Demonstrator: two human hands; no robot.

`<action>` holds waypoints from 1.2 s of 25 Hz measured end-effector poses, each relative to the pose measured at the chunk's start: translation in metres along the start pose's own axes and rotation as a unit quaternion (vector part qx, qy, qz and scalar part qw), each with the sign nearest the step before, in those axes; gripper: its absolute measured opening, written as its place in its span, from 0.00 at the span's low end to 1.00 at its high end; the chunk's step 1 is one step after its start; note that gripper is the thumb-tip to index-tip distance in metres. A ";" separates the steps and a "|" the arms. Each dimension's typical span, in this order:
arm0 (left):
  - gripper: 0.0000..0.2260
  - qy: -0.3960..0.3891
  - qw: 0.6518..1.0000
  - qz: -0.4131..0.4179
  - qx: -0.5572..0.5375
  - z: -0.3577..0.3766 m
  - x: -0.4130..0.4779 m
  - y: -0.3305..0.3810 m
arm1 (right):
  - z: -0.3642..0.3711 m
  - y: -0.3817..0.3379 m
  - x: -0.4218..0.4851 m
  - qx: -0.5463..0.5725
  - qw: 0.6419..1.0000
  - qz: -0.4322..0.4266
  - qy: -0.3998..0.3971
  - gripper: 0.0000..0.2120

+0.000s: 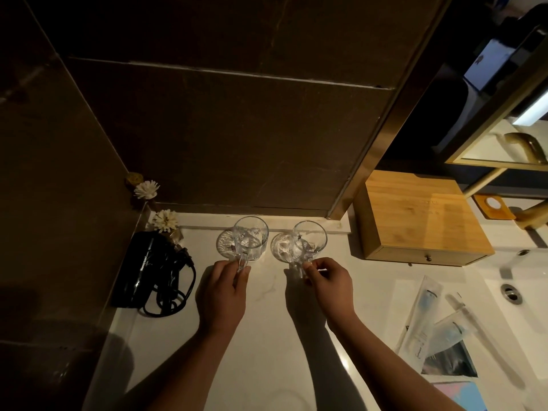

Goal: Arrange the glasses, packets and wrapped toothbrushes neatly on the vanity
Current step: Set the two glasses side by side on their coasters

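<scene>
Head view: your left hand (222,292) pinches handle of left glass (250,238), your right hand (329,280) pinches handle of right glass (310,240); fingers curled, nothing else held. Both glasses upright on desk (267,336), side by side just left of wooden box (421,215), handles toward you, likely grip for squaring pair. Wrapped toothbrushes (424,315) and packets (449,363) lie loose nearer you than box, not yet sorted
</scene>
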State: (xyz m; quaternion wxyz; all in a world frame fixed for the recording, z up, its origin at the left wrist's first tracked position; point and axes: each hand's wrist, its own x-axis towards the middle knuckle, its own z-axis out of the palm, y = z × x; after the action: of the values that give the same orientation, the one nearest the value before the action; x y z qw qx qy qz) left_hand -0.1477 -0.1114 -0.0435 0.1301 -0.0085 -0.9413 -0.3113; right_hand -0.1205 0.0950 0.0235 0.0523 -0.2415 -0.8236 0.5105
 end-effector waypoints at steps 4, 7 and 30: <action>0.18 0.003 1.000 0.001 0.002 0.001 0.000 -0.001 | 0.002 -0.001 0.007 0.005 1.000 0.004 -0.008 0.08; 0.18 0.004 1.000 0.005 0.005 0.002 0.000 -0.001 | -0.003 0.001 0.007 0.015 1.000 0.003 -0.027 0.08; 0.17 -0.021 0.999 -0.022 -0.013 -0.009 -0.001 0.008 | 0.006 0.002 0.011 -0.034 0.999 -0.028 -0.020 0.08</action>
State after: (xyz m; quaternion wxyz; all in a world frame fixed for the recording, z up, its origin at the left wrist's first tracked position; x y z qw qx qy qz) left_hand -0.1441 -0.1098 -0.0320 0.1036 0.0039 -0.9395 -0.3263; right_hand -0.1316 0.0961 0.0173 0.0421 -0.2094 -0.8478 0.4855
